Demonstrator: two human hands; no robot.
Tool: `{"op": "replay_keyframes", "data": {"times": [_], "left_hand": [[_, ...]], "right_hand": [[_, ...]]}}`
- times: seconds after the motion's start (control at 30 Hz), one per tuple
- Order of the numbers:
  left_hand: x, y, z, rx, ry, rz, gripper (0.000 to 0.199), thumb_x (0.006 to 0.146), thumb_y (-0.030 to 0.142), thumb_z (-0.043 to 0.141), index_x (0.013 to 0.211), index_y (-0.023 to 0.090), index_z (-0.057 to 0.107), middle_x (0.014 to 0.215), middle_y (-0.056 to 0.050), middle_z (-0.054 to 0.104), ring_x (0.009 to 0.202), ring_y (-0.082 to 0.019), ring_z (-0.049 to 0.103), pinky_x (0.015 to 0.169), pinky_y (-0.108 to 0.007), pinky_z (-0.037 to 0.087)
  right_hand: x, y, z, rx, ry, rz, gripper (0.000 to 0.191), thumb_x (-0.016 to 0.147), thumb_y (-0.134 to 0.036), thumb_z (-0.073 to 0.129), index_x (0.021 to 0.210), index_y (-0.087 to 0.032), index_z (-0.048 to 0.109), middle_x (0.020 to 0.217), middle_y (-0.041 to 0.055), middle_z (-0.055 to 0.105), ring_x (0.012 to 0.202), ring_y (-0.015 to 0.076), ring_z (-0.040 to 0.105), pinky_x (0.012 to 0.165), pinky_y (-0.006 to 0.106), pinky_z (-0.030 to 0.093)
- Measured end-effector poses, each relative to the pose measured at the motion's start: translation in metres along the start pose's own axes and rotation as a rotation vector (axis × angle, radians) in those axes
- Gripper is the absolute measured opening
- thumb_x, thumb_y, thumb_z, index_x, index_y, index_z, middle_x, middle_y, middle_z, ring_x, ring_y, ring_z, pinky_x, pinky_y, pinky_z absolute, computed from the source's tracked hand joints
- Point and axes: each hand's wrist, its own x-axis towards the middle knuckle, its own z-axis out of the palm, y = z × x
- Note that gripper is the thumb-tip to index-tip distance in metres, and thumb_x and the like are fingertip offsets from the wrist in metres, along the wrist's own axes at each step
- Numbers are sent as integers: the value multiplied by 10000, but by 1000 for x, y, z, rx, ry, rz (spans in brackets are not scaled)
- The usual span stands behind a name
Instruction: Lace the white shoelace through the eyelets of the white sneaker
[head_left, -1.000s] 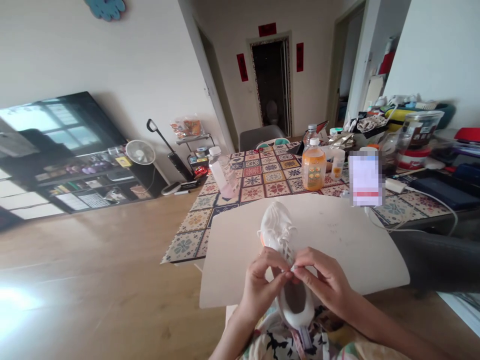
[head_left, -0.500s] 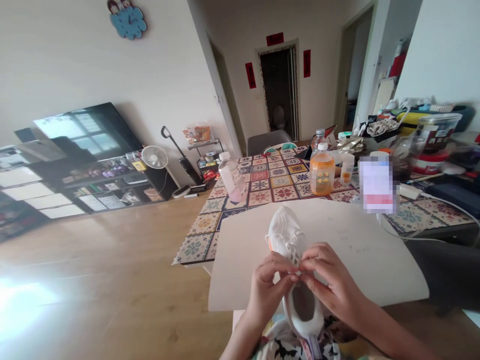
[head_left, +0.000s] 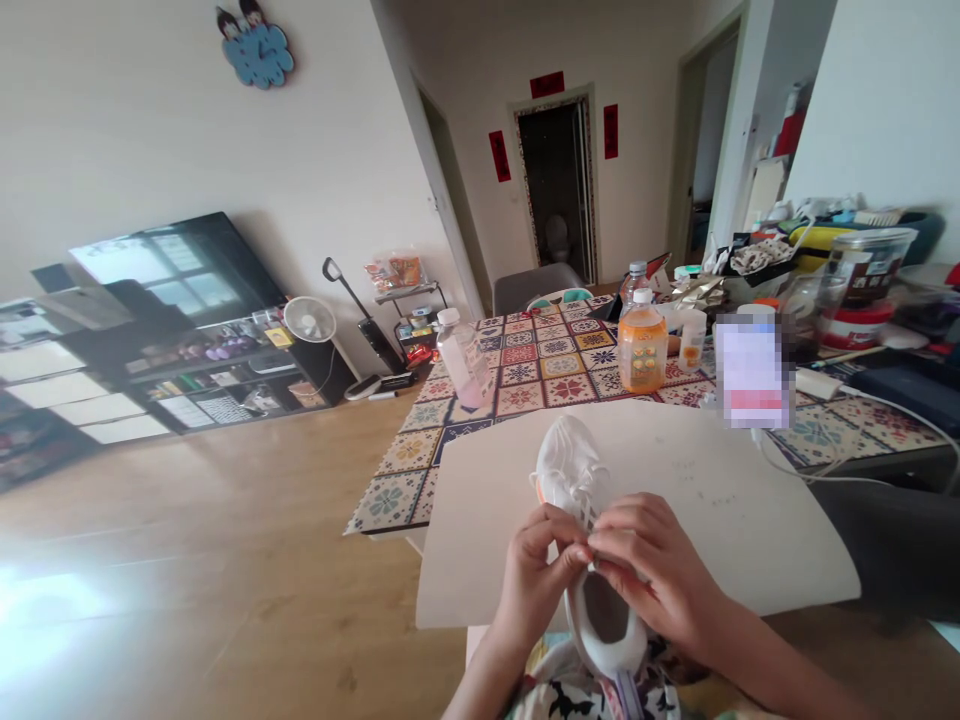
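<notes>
A white sneaker (head_left: 566,452) points its toe away from me, its heel at the near edge of a white board and its opening facing up. White shoelaces (head_left: 582,488) run up its front. My left hand (head_left: 534,568) is closed in a pinch on the shoelace at the top of the tongue. From the other side, my right hand (head_left: 651,562) pinches at the same spot, its fingertips touching those of the left. The bit of lace between the fingertips is mostly hidden.
The white board (head_left: 480,530) overlaps a table with a patterned cloth (head_left: 517,370). A clear bottle (head_left: 461,360) stands left, and an orange drink bottle (head_left: 643,350) behind the board. A blurred-out phone screen (head_left: 752,375) with a cable (head_left: 787,468) is to the right.
My right hand has shifted slightly left and its fingers have curled in closer to the left fingertips. The sneaker stays in place.
</notes>
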Motion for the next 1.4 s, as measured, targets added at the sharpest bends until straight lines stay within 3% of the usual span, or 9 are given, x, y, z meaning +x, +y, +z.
{"op": "replay_keyframes", "data": {"times": [0.1,0.27,0.43,0.57,0.7,0.87,1.07,1.27,1.4], "left_hand": [[1,-2,0,-33,5,-34,417,763,573,755,640,177,710,658,-28,598,649,-164,531,670,-281,443],[2,-3,-1,-71,-19,-93,433,754,577,761,609,173,701,650,-20,584,646,-155,514,688,-277,431],[2,0,-1,-56,-16,-120,460,746,598,756,604,167,679,651,-14,560,654,-155,497,682,-271,418],[3,-1,-1,-57,-24,-129,477,750,611,745,596,164,676,649,-17,559,649,-155,500,668,-269,416],[5,-5,-3,-38,-18,-122,500,761,640,715,605,168,665,638,-18,565,643,-162,511,653,-274,423],[10,-5,-4,155,62,-47,331,829,407,712,604,180,621,646,2,552,653,-160,517,665,-268,427],[15,-3,1,356,114,-17,187,766,100,598,604,193,585,663,8,569,690,-178,541,691,-285,413],[16,-4,5,544,181,13,218,750,45,586,598,201,586,672,3,613,745,-209,553,758,-340,381],[16,-4,-4,556,151,111,190,801,113,604,642,215,631,691,-8,629,757,-218,563,750,-347,405]], "right_hand": [[1,-1,-6,-60,-30,-89,183,980,-104,502,1073,-223,605,926,41,716,903,191,643,865,372,439],[2,1,-9,-42,-42,-141,143,974,-93,501,991,-200,594,947,48,719,945,201,629,900,383,423],[2,1,-4,-84,-99,-178,232,988,-74,463,1148,-187,586,985,63,723,925,176,646,893,365,429],[2,0,-6,-87,-100,-193,212,1002,-78,432,1009,-193,609,940,54,714,909,177,632,887,361,437],[6,-1,-17,78,-141,-153,126,988,-114,505,947,-199,588,932,52,704,936,192,615,875,360,469],[11,-2,-30,213,-317,-153,137,962,-104,540,895,-216,581,894,26,722,996,199,611,920,368,460],[11,-1,-32,221,-362,-158,168,938,-83,550,855,-227,576,849,10,724,926,191,626,897,372,432],[11,1,-32,249,-397,-159,164,950,-96,547,851,-224,571,853,-4,723,928,186,607,929,384,414],[12,-1,-32,208,-389,-146,173,972,-105,537,852,-225,571,843,2,707,922,179,599,880,353,447]]}}
